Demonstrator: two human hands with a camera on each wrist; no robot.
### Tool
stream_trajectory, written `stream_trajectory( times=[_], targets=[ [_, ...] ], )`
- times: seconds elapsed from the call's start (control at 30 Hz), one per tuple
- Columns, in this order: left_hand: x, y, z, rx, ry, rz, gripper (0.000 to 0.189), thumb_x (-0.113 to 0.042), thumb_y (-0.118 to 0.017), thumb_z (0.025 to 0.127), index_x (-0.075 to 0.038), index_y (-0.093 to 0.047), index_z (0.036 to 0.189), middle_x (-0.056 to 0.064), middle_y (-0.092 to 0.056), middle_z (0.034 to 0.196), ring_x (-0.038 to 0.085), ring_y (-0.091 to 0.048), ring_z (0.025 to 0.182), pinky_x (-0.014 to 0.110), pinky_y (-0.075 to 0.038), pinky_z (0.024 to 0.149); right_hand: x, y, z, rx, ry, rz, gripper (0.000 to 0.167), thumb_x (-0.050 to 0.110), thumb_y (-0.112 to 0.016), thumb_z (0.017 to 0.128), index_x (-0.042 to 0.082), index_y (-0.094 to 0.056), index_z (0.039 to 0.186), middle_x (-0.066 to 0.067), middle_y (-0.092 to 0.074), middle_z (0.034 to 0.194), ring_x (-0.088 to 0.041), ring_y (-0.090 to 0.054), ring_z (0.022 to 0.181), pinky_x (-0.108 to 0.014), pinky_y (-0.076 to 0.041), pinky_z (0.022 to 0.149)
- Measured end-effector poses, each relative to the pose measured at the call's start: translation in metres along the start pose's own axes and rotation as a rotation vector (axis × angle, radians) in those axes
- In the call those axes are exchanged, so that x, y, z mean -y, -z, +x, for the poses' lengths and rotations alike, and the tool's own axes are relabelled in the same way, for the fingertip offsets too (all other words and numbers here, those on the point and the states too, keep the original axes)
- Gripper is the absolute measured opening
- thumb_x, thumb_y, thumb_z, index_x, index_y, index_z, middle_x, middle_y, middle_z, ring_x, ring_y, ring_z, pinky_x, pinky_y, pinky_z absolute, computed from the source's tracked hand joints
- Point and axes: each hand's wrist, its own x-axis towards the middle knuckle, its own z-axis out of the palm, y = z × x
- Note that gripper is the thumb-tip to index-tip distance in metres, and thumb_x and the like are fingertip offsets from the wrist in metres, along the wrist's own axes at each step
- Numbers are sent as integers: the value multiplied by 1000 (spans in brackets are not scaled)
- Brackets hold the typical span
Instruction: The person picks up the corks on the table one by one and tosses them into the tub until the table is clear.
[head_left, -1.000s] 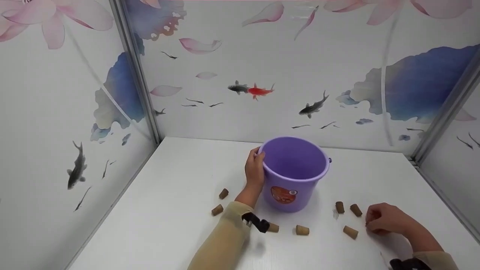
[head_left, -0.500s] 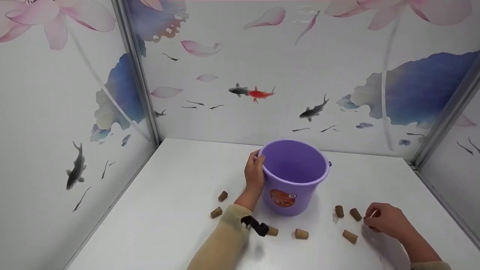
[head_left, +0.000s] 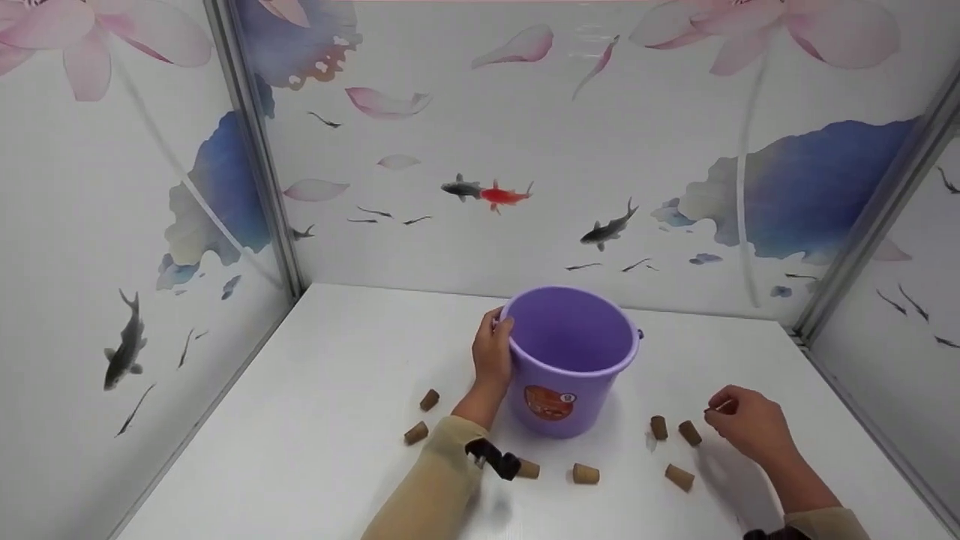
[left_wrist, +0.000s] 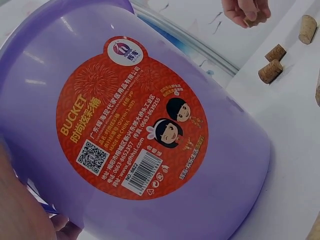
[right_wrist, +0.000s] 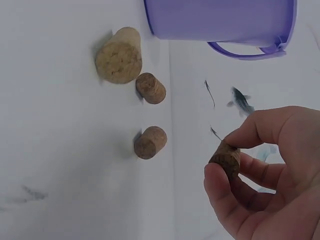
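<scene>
A purple bucket (head_left: 562,390) with a red label stands upright on the white table. My left hand (head_left: 493,352) grips its rim on the left side, thumb over the edge; in the left wrist view the label (left_wrist: 131,120) faces the camera. To the right of the bucket, my right hand (head_left: 750,420) is raised above the table. It pinches a cork stopper (right_wrist: 226,159) between thumb and fingers, plain in the right wrist view and mostly hidden by the fingers in the head view. Close by on the table lie three loose corks, among them one cork (head_left: 679,478) nearest the front.
Two corks, one of them a cork (head_left: 416,433), lie left of the left forearm. In front of the bucket lies another cork (head_left: 586,474), beside one partly hidden by the wrist camera (head_left: 493,458). White printed panels (head_left: 420,247) close in the table's back and sides.
My right hand has risen from the table with a cork between its fingers. My left hand keeps its grip on the bucket rim. The head view has shifted slightly.
</scene>
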Motion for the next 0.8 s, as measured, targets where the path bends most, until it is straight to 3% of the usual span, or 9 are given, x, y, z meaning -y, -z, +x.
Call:
stream_trajectory(
  times=[0.13,0.33,0.6,0.8],
  targets=[
    [3,5,-3,2,6,15,45,-32,-51,101,-6,-68,134,15,-72,132,30,-65,124,51,-51,110,10,-11,4,-52,4,5,23,19,-67,96,0,-71,109,-21,-74,102,-30,-67,88,-34,-50,65],
    [2,1,0,7,19,2,48,-33,-50,100,-7,-67,136,14,-71,135,30,-64,127,49,-50,112,23,-18,19,-93,4,28,28,19,-63,99,-2,-70,117,-23,-73,108,-34,-67,95,-33,-50,69],
    [-1,4,-1,7,20,-10,49,-33,-51,99,-8,-66,139,14,-71,137,30,-65,127,49,-51,112,42,-24,32,-124,30,36,29,19,-62,98,-2,-73,115,-23,-74,106,-31,-67,91,-34,-51,72],
    [1,5,-2,20,20,-3,49,-33,-50,101,-8,-66,140,14,-70,137,30,-65,127,49,-51,112,43,-29,32,-150,45,33,30,18,-62,98,-1,-75,115,-22,-75,106,-30,-68,89,-36,-51,72]
  ],
)
